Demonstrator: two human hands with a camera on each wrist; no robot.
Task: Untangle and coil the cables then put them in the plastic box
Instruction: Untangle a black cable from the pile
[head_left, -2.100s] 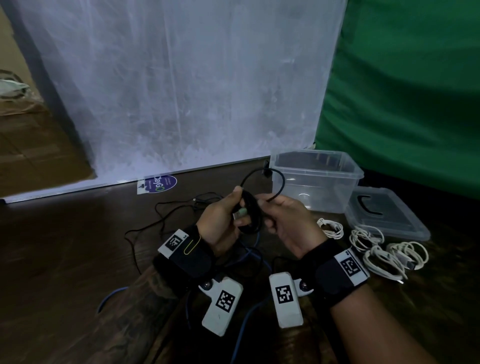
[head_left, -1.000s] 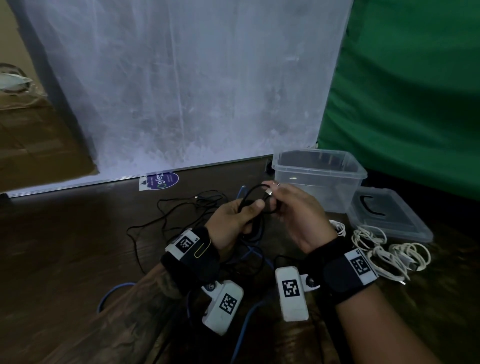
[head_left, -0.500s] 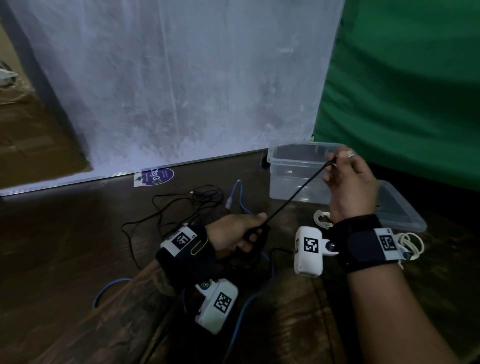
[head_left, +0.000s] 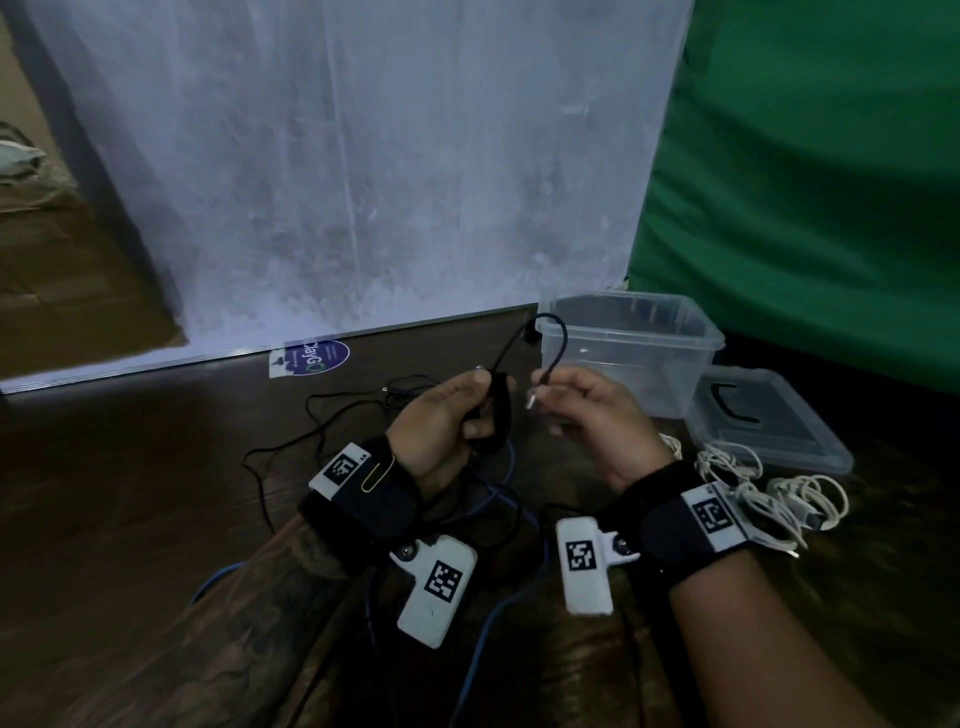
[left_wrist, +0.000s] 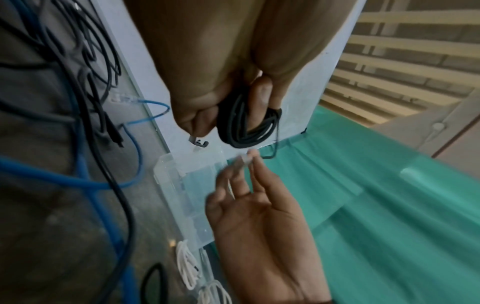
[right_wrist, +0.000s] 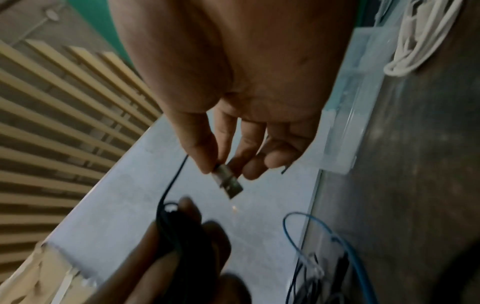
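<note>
My left hand (head_left: 447, 421) grips the black cable (left_wrist: 244, 123), nearly all coiled, above the table (head_left: 130, 493). My right hand (head_left: 597, 421) pinches its metal plug (right_wrist: 228, 181). I should lay this last loop snugly, tuck the plug under 1 turn, then drop it into the plastic box (head_left: 634, 332).

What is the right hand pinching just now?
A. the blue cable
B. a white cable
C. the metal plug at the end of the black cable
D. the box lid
C: the right hand pinches the metal plug between thumb and fingertips, while the black cable arcs over to the coil that the left hand holds.
</note>
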